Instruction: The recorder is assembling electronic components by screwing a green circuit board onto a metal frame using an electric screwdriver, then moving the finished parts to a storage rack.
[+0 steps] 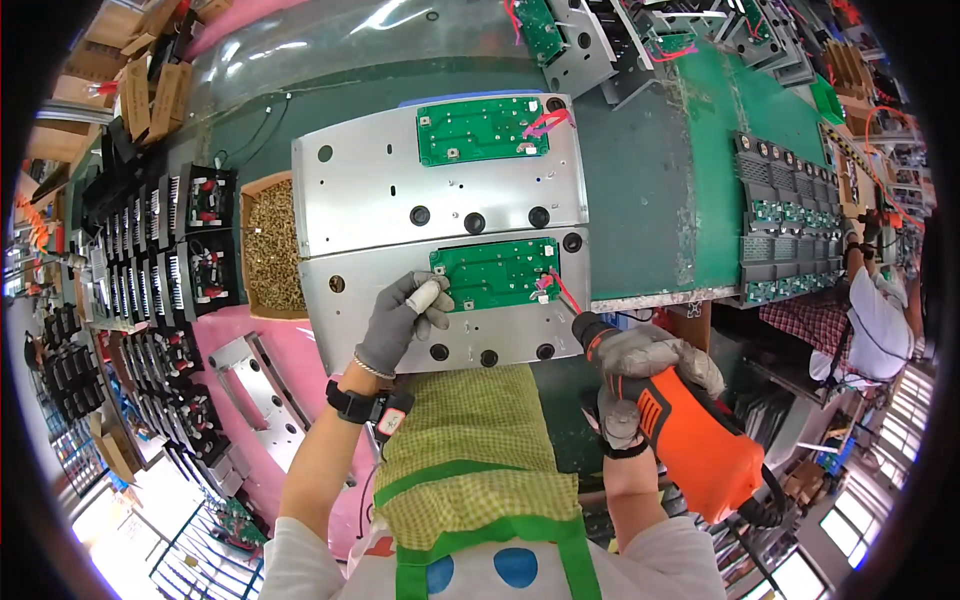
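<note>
Two silvery metal panels lie one behind the other in front of me, the near panel (350, 265) and the far panel (350, 200). On the near one lies a green circuit board (500, 285) with a short red-pink wire at its right end. My gloved left hand (402, 312) is at this board's left edge, thumb and fingers pinched together; anything between them is too small to make out. An orange power screwdriver (700, 440) is gripped in my gloved right hand (640, 370), its bit pointing toward the board's right end. Another green circuit board (480, 132) lies on the far panel.
A cardboard box of brass-coloured screws (272, 250) stands left of the panels. Black finned assemblies (140, 235) are stacked further left. More assemblies (790, 215) line the bench at right, near another person (870, 310). Metal frames (590, 50) stand at the back.
</note>
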Demonstrator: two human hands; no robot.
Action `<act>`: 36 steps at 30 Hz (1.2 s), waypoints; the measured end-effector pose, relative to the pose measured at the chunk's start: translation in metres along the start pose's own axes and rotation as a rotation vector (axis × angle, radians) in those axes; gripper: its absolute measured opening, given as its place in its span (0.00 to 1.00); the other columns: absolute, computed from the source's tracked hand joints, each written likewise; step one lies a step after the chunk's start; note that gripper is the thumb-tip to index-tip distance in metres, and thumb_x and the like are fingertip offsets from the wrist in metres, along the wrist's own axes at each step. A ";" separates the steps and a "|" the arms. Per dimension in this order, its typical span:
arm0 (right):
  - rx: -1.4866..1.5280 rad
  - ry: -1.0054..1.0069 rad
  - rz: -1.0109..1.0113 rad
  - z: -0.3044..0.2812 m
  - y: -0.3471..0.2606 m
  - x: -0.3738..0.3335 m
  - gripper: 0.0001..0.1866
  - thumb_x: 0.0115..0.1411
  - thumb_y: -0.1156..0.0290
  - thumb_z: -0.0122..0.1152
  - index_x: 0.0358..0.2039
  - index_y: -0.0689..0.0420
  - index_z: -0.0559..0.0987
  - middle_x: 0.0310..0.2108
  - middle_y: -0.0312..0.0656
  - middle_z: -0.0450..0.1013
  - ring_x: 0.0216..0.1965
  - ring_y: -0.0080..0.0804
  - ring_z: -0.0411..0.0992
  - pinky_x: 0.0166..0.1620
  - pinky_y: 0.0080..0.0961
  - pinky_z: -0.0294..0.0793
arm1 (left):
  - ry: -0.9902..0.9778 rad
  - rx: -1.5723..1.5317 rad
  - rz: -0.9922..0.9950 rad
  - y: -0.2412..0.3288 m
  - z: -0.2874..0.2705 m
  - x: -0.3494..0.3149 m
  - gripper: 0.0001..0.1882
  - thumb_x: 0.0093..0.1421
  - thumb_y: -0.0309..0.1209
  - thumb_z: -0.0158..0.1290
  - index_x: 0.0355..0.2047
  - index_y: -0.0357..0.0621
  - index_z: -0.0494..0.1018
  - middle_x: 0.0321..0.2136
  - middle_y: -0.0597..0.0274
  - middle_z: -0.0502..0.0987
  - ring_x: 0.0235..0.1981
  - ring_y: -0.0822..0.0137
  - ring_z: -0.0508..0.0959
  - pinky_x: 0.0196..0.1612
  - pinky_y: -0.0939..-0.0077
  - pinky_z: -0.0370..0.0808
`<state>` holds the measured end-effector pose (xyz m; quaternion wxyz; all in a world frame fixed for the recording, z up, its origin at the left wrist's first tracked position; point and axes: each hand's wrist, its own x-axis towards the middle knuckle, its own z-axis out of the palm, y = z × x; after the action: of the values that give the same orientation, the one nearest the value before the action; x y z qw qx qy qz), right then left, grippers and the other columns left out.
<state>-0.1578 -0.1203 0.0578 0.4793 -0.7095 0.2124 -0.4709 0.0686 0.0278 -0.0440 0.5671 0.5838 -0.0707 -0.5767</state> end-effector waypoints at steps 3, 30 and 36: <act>0.084 -0.015 -0.142 0.000 0.012 0.000 0.15 0.57 0.67 0.55 0.41 0.61 0.66 0.31 0.57 0.72 0.26 0.43 0.72 0.28 0.37 0.73 | -0.010 -0.018 -0.004 0.000 -0.001 0.000 0.11 0.63 0.33 0.46 0.40 0.38 0.69 0.26 0.64 0.75 0.21 0.78 0.75 0.16 0.90 0.61; 0.694 0.188 -0.328 0.020 -0.037 0.014 0.20 0.53 0.60 0.58 0.30 0.67 0.67 0.23 0.53 0.72 0.14 0.34 0.69 0.16 0.25 0.70 | -0.116 -0.309 -0.179 0.011 0.047 -0.035 0.10 0.61 0.35 0.49 0.35 0.41 0.70 0.23 0.67 0.73 0.17 0.80 0.69 0.18 0.89 0.61; 0.701 0.229 -0.210 0.028 -0.061 0.024 0.18 0.45 0.63 0.70 0.26 0.61 0.72 0.15 0.43 0.72 0.14 0.35 0.72 0.16 0.21 0.72 | -0.379 -0.446 -0.205 0.009 0.062 -0.037 0.14 0.63 0.40 0.45 0.35 0.40 0.69 0.21 0.64 0.71 0.14 0.79 0.61 0.17 0.87 0.57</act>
<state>-0.1312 -0.0973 0.1202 0.6151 -0.4632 0.0169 -0.6378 0.0147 0.0156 0.0037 0.5967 0.3309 0.0124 -0.7310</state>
